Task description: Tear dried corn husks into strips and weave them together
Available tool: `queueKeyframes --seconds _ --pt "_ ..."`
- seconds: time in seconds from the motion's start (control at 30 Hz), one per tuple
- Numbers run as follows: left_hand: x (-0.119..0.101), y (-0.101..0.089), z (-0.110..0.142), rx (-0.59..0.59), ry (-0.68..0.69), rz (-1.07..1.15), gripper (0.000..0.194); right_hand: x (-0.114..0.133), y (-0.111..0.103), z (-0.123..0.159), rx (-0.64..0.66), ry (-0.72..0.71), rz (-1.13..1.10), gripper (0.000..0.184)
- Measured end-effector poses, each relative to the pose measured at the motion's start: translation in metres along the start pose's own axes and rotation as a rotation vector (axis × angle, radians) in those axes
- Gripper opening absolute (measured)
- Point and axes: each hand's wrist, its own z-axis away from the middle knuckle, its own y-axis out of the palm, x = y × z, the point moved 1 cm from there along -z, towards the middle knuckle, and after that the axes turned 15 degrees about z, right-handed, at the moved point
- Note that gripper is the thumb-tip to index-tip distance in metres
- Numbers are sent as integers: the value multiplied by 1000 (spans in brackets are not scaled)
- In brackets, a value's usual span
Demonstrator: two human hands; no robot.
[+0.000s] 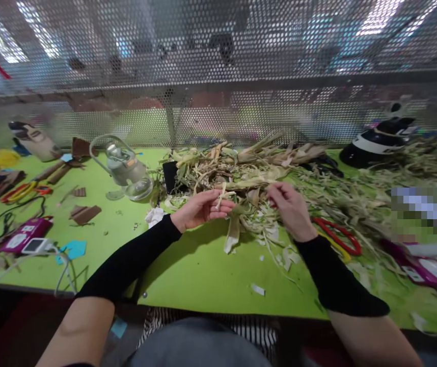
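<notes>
My left hand (200, 210) lies over the green table (188, 275), fingers closed around a small knotted piece of dried husk (223, 196) that sticks up from them. My right hand (290, 209) hovers just to its right, fingers curled and pinching thin husk strips at the edge of a large pile of dried corn husks (241, 168). A longer pale strip (234, 232) hangs down between the two hands onto the table. Both forearms wear black sleeves.
A clear water jug (127, 171) lies tipped at the left of the pile. Red-handled scissors (336, 237) rest by my right wrist. Brown card pieces (84, 214), a magenta device (25, 234) with cables and more scissors (23, 191) lie at the left. A perforated metal screen (218, 102) backs the table.
</notes>
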Motion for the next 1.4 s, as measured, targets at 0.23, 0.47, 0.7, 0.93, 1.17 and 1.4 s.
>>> queueKeyframes --seconds 0.23,0.47,0.7,0.93,1.17,1.4 --pt "9 0 2 206 -8 37 5 40 24 39 524 -201 186 45" --pt "16 -6 -4 227 -135 -60 26 50 27 52 649 -169 124 51" --pt "16 -7 14 114 -75 -300 28 47 8 40 663 -259 395 41" --pt "22 -13 32 158 303 -956 16 6 -43 19 187 -150 553 29" --pt "25 -13 27 162 422 -1220 26 -6 -16 29 212 -272 503 26" --pt "8 1 84 32 155 -1682 66 -16 -22 28 135 -229 491 32"
